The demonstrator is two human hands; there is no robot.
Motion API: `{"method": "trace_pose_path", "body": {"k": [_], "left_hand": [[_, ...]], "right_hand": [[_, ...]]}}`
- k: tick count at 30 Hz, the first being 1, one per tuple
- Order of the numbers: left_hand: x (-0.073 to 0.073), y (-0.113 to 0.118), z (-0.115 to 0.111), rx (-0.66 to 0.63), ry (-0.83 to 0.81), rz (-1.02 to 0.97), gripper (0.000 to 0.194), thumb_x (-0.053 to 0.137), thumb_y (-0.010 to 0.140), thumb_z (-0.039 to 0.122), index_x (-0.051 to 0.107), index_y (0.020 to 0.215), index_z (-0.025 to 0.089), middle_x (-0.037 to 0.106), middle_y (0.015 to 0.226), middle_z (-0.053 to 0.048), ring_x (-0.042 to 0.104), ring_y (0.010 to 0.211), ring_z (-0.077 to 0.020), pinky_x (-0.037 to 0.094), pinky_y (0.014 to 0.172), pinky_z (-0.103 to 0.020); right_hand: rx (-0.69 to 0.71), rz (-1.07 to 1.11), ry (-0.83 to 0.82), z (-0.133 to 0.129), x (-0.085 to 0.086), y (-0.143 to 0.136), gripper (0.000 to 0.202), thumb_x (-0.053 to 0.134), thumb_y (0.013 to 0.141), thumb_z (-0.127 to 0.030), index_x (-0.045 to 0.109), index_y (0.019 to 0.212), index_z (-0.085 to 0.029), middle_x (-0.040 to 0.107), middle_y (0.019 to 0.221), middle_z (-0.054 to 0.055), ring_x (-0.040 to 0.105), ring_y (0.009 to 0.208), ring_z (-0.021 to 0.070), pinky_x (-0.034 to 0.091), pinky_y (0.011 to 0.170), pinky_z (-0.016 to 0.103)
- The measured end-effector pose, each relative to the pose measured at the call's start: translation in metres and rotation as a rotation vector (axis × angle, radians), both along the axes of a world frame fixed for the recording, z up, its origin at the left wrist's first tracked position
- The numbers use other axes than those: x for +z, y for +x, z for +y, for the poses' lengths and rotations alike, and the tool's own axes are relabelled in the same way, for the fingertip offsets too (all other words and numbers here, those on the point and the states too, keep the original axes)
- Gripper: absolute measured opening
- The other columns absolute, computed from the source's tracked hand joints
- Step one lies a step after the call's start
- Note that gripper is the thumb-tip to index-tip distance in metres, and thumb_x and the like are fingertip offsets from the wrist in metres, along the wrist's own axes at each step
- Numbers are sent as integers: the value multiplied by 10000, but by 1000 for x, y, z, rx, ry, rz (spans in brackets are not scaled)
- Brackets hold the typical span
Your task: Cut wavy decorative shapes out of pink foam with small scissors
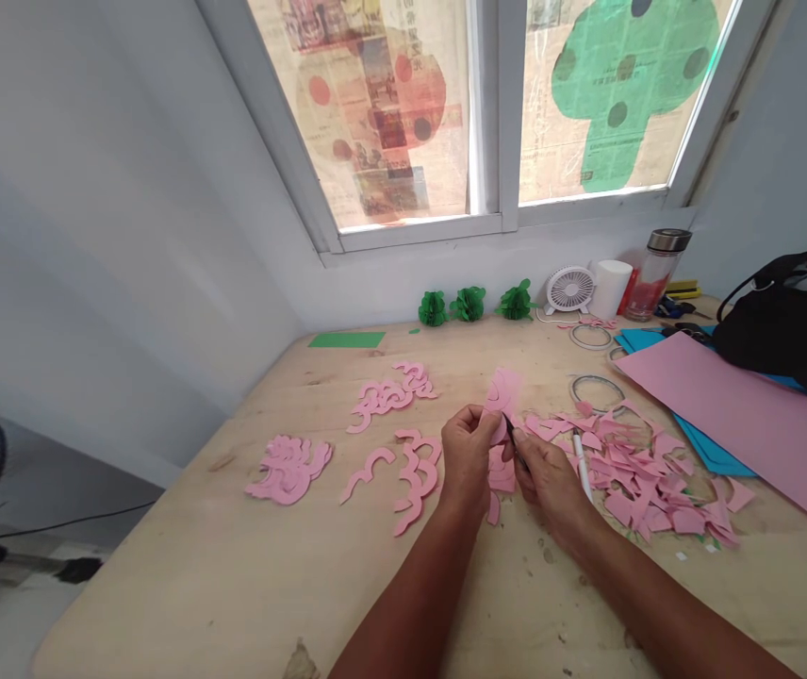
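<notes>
My left hand (469, 453) pinches a piece of pink paper (504, 389) that bears faint curved lines. Dark scissors (515, 441) are in my right hand (546, 471), their blades at the paper's lower right edge. More pink paper (501, 471) lies on the table just beneath the hands. Left of my left hand are curved pink cut-outs (418, 471), with another group (390, 391) behind and a stacked pile (290, 469) farther left. Right of my right hand, a white pen (582, 464) lies beside a heap of pink scraps (648, 471).
Large pink paper (735, 415) overlaps blue sheets (711, 448) at the right, near a black bag (785, 325). Tape rolls (596, 391) lie behind the scraps. Along the wall stand green paper ornaments (469, 304), a small fan (570, 289) and a glass bottle (650, 283). A green strip (347, 339) lies back left.
</notes>
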State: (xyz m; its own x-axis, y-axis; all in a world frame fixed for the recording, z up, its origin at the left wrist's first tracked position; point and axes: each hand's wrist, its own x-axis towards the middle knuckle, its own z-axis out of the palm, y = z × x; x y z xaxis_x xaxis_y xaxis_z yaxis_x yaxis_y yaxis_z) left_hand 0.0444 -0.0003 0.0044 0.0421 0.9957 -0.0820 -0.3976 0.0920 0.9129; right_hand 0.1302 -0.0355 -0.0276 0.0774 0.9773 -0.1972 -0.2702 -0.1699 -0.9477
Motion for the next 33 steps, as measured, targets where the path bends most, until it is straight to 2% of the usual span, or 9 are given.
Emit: {"method": "trace_pose_path", "body": {"k": [21, 33], "left_hand": [[6, -4, 3, -8, -41, -15, 188, 652, 554, 210, 477, 541, 144, 464, 467, 47, 437, 406, -68, 342, 440, -198], [6, -11, 9, -92, -39, 34, 190, 659, 560, 230, 497, 526, 136, 469, 456, 34, 423, 413, -73, 342, 467, -210]], "right_hand": [[-1, -35, 4, 1, 2, 2, 391, 489, 764, -548, 501, 663, -170, 265, 392, -99, 178, 337, 52, 121, 347, 194], [11, -23, 18, 0, 1, 2, 389, 478, 772, -545, 510, 674, -170, 268, 387, -100, 171, 335, 47, 112, 340, 187]]}}
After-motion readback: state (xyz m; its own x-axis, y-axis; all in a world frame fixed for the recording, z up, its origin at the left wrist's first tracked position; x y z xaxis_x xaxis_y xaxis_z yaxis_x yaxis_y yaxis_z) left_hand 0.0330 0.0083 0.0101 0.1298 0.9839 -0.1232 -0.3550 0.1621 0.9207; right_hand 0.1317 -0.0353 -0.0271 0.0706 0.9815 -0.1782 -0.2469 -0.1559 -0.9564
